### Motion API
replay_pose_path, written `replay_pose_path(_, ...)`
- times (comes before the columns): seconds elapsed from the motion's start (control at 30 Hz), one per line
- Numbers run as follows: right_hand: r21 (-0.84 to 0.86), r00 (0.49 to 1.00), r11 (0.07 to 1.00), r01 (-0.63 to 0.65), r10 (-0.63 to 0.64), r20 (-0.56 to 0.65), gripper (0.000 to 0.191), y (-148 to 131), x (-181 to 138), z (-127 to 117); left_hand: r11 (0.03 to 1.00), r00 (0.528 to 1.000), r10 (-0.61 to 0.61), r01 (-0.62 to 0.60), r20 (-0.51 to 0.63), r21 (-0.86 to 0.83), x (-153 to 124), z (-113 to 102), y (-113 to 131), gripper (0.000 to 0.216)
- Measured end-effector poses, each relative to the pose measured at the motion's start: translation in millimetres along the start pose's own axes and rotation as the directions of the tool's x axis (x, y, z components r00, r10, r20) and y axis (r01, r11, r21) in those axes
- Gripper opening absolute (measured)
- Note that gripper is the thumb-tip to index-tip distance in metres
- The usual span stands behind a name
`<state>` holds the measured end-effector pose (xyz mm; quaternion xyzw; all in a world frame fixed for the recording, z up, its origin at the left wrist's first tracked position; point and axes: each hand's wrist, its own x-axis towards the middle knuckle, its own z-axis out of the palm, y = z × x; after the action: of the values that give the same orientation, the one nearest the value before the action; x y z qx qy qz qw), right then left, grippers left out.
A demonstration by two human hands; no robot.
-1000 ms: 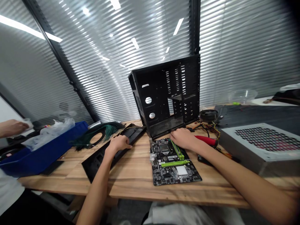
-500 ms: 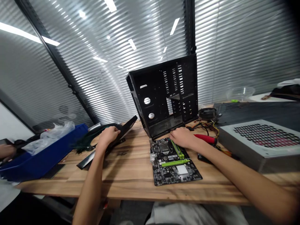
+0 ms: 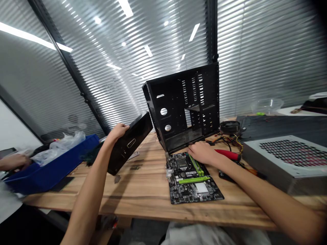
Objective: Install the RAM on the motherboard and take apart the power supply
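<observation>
My left hand [image 3: 118,131] is closed on the upper edge of a black computer case panel [image 3: 131,144], which it holds tilted above the table. The panel has an oblong cutout and stands close to the left side of the black computer case [image 3: 182,105]. My right hand [image 3: 200,152] lies at the far right corner of the motherboard [image 3: 189,190], its fingers bent around the edge; the fingertips are partly hidden. The motherboard lies flat in front of the case, with lime-green slots and a bare processor socket.
Right of my right hand are a red-handled tool [image 3: 228,154], a cooling fan [image 3: 230,127] with cables and a grey power supply [image 3: 288,160]. At left stands a blue bin [image 3: 58,161] with plastic bags, near another person's hand [image 3: 16,162]. Behind is a blinds-covered glass wall.
My left hand has raised the black panel off the table and turned its broad face toward me. My right hand has stayed at the motherboard's corner. The view has shifted slightly.
</observation>
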<state>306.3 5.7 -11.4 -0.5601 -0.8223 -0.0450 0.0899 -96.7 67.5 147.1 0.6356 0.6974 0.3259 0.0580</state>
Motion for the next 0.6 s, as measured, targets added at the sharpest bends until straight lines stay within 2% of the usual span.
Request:
replay_pose_path(0.13, -0.005, 1.000, 1.000, 0.004, -0.004, 0.005, 0.049, 0, 0, 1, 0.973, 0.999, -0.045, 0.042, -0.009, -0.229, 20, 1, 23, 0.023)
replay_pose_path(0.33, -0.022, 1.000, 1.000, 0.004, -0.004, -0.001, 0.052, 1, 2, 4, 0.835, 0.992, -0.122, 0.095, -0.014, -0.542, 60, 22, 56, 0.017)
replay_pose_path(0.47, -0.021, 1.000, 1.000, 0.000, 0.000, 0.004, 0.052, 1, 2, 5, 0.739, 0.984, -0.159, 0.064, -0.082, -0.670, 80, 40, 69, 0.013)
replay_pose_path(0.6, -0.018, 1.000, 1.000, 0.007, -0.007, -0.002, 0.050, 2, 3, 7, 0.673, 0.965, -0.169, -0.033, -0.198, -0.738, 84, 61, 72, 0.013)
